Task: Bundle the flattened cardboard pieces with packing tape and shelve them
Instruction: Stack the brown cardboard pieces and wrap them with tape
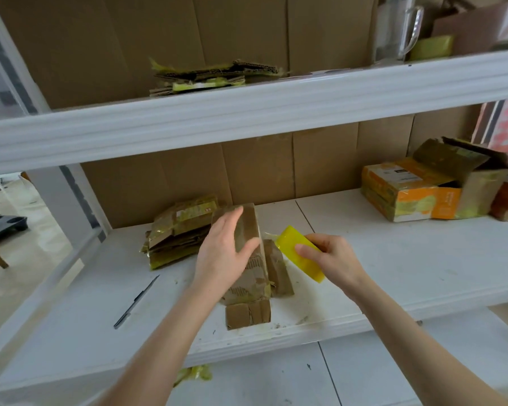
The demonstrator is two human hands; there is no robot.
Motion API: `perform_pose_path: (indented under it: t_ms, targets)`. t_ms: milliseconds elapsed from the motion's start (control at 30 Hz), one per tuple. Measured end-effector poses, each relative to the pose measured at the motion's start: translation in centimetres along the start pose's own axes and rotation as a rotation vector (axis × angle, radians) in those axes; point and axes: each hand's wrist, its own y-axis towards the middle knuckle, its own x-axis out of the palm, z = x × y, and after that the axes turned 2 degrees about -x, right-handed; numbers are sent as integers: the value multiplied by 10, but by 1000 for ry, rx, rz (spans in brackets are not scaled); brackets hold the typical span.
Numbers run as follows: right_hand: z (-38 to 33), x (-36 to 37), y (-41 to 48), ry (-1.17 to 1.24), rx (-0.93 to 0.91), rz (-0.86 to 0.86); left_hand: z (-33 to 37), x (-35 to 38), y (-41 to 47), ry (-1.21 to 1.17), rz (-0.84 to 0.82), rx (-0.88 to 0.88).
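Note:
A stack of flattened brown cardboard pieces (252, 288) lies on the middle white shelf (393, 259). My left hand (225, 247) rests on top of its far end, fingers straight and the thumb along the stack's right edge. My right hand (330, 256) grips a yellow roll of packing tape (298, 247) just right of the stack. A clear strip of tape stretches from the roll to the cardboard. A taped bundle (176, 235) lies to the left of the stack. Another taped bundle (206, 79) sits on the upper shelf (276, 112).
A knife (135, 301) lies on the shelf at the front left. Opened orange and brown boxes (423, 189) stand at the right end. A clear jug (396, 27) stands on the upper shelf. Tape scraps (194, 373) lie on the shelf below.

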Motion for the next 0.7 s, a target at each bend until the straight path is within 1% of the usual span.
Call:
perform_pose_path:
  t_ms: [33,67,133,167,300,333,400,467,500,567,600,700]
  targets:
    - [-3,-2,-1,-30,-20,-4,12,-3,3,-85,22,-3]
    - [-5,-4,-1,-66,-44,-9,23,-4,7,-145,-7,-13]
    - [-12,-8,-3,-119,-100,-28,41,-3,8,-177,-104,-56]
    - [-14,-10,-4,-130,-127,-36,47,-2,8,-186,-122,-70]
    - [-19,-15,-7,-188,-187,-53,52,2,4,-291,-5,-111]
    - [-18,-18,-7,-170,-186,-61,52,2,4,-285,7,-124]
    - [-16,-25,-10,1,-137,-113,51,2,4,-294,12,-171]
    - [-9,-35,-13,220,-94,-227,47,-1,5,-382,14,-246]
    - [-6,-40,-15,285,-88,-295,44,-3,5,-423,17,-282]
    - [0,-44,-20,341,-89,-416,40,-6,4,-470,19,-322]
    - [0,-45,-21,338,-95,-439,39,-8,2,-496,12,-336]
    - [-7,-49,-19,300,-107,-408,37,-12,-6,-533,-5,-381]
